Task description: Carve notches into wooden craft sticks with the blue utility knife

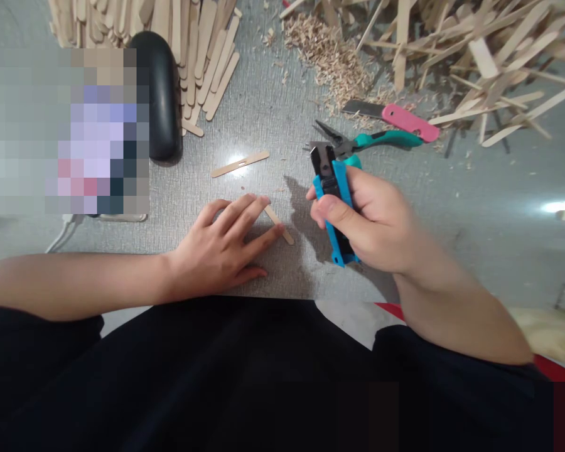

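Observation:
My left hand [230, 242] lies palm down on the grey tabletop with its fingers apart. Its fingertips rest at a wooden craft stick [281, 227], partly hidden under them. A second craft stick [226, 168], with a small slot in its middle, lies just beyond that hand. My right hand [376, 216] is wrapped around a pair of blue-handled pliers [341, 216], black jaws pointing away from me. Right behind these jaws lie teal-handled needle-nose pliers [388, 139] and a pink utility knife [407, 122] with its blade out.
Craft sticks [200, 56] are piled at the back left beside a black oblong case [157, 97]. Wood shavings [332, 59] form a heap at the back middle. Loose sticks [494, 56] lie jumbled at the back right. A white cable [61, 235] runs from a blurred-out area at left.

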`<state>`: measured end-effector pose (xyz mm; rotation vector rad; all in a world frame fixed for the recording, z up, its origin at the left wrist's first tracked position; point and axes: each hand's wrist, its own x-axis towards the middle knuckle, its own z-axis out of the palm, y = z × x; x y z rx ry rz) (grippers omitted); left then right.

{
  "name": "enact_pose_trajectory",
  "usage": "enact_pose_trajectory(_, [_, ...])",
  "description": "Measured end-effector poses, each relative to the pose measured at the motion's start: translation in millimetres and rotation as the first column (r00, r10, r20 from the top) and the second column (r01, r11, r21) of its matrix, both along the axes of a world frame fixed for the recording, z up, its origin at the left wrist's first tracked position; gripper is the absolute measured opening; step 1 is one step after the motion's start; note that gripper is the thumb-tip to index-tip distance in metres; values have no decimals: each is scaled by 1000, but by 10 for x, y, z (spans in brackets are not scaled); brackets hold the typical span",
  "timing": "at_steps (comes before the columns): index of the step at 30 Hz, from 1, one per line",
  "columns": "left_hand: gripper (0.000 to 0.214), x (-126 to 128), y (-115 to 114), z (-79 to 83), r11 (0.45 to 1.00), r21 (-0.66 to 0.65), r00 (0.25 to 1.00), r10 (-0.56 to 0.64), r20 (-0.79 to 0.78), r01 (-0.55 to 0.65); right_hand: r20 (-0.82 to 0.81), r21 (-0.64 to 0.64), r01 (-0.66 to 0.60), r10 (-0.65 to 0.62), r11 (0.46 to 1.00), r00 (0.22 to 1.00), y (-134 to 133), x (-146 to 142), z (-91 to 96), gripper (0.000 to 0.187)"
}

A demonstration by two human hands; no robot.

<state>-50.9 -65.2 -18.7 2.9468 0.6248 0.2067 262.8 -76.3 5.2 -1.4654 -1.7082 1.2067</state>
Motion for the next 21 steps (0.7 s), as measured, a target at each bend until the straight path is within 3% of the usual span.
enact_pose_trajectory(5, [77, 7, 0, 5, 1000, 16, 1000, -4, 2, 4, -37, -25, 40, -40, 999, 999, -20, -94, 29, 67])
enact_pose_trajectory(9, [79, 16, 0, 11, 1000, 21, 1000, 5, 8, -5, -149, -121, 59, -77, 991, 986, -30, -164, 41, 67])
enact_pose_trajectory(21, [75, 19, -6, 23, 1000, -6, 1000, 9, 16, -9, -252, -213, 66, -120, 975, 960, -49, -186, 7, 68])
